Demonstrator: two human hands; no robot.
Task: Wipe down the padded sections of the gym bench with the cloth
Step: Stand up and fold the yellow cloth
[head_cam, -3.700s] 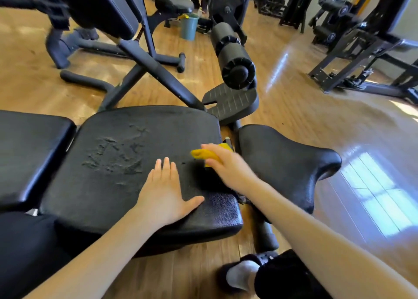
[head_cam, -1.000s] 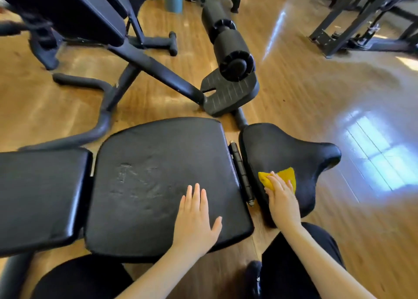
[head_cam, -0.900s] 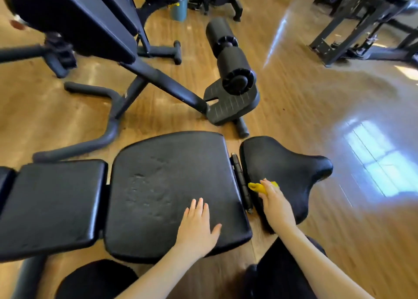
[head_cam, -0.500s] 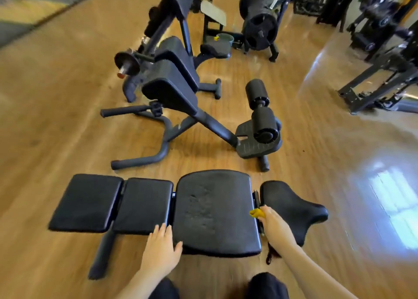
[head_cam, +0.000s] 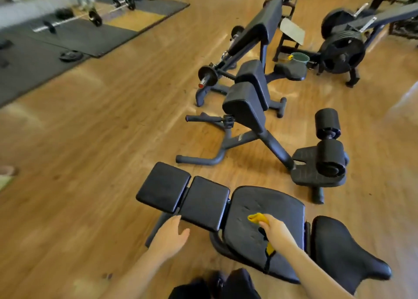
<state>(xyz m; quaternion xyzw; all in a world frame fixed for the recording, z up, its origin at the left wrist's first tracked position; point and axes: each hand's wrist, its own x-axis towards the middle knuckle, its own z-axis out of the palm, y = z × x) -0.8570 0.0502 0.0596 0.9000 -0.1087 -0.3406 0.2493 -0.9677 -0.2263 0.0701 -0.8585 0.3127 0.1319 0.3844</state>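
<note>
The black gym bench lies below me with several pads in a row: two small rectangular pads [head_cam: 204, 202] on the left, a large worn middle pad [head_cam: 280, 210], and a saddle-shaped seat pad [head_cam: 341, 251] on the right. My right hand [head_cam: 274, 230] is over the middle pad and grips the yellow cloth [head_cam: 256, 217], which sticks out past my fingers; a yellow bit also hangs under my wrist. My left hand [head_cam: 170, 234] hovers with fingers apart just off the near edge of the small pads, holding nothing.
A black back-extension machine [head_cam: 246, 108] with roller pads [head_cam: 329, 155] stands right behind the bench. Farther back are a plate-loaded machine [head_cam: 341, 47], a green bucket [head_cam: 299, 58], and barbells on dark mats [head_cam: 67, 33] at the left. Wooden floor lies to the left.
My view has risen and pulled back. My right hand carried the cloth from the seat pad leftward onto the middle pad. My left hand lifted off the middle pad and moved left.
</note>
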